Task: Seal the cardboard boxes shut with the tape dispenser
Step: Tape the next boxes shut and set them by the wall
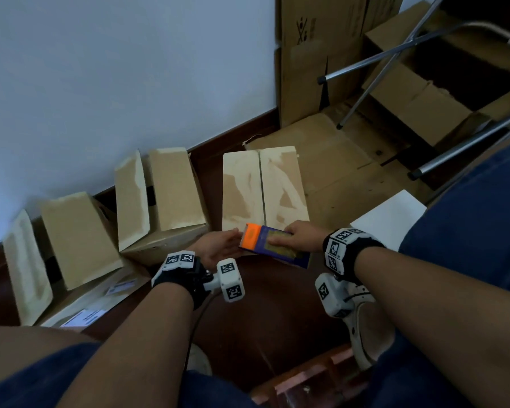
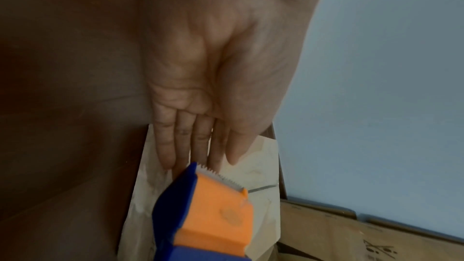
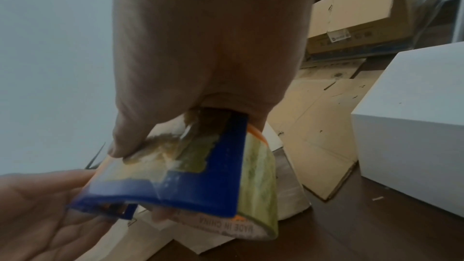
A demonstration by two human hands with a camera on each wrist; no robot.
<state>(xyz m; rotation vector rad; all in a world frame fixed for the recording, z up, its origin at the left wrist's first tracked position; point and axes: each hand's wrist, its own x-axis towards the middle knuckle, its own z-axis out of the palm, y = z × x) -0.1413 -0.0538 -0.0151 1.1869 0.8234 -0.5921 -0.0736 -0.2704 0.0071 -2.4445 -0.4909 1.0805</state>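
Dark wooden floor (image 1: 277, 304) carries three cardboard boxes (image 1: 265, 187) along its wall edge; my right hand (image 1: 301, 235) grasps the tape dispenser (image 1: 273, 244), my left hand (image 1: 218, 245) flat, released, touching its orange end.

The closed cardboard box (image 1: 264, 188) is the landmark. Its top is free beyond the tape dispenser (image 1: 270, 244), which both hands hold at its near edge. Left of it, two boxes with raised flaps (image 1: 159, 198) stand close. Right of it lie flat cardboard (image 1: 345, 172), a white box (image 1: 392, 219) and metal chair legs (image 1: 374, 75).
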